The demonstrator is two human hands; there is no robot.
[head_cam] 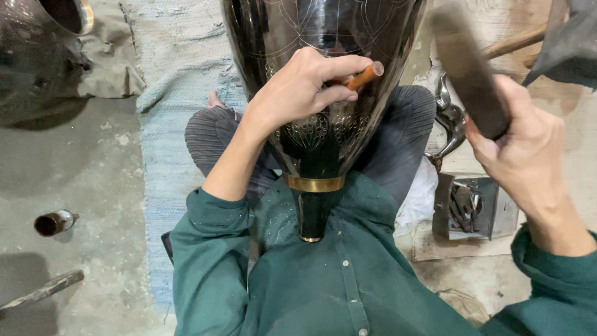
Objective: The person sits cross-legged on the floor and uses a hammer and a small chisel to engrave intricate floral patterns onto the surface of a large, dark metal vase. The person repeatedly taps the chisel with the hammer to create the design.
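Glossy black metal vase (323, 56), finely engraved, with a polished brass band (314, 183).
Matt green cloth shirt (323, 286); coarse woven blue rug (180, 56); rough, dusty concrete floor (81, 180); copper-coloured chisel (365, 76).

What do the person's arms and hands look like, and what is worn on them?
Both arms wear dark green sleeves, speckled with pale dust. The left sleeve is pushed up to about the elbow; the right sleeve ends near the wrist. The left hand and right hand are bare: no gloves, rings or watch visible.

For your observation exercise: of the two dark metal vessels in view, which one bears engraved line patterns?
The large dark vase in the person's lap, under the left hand; the vessel at top left looks plain.
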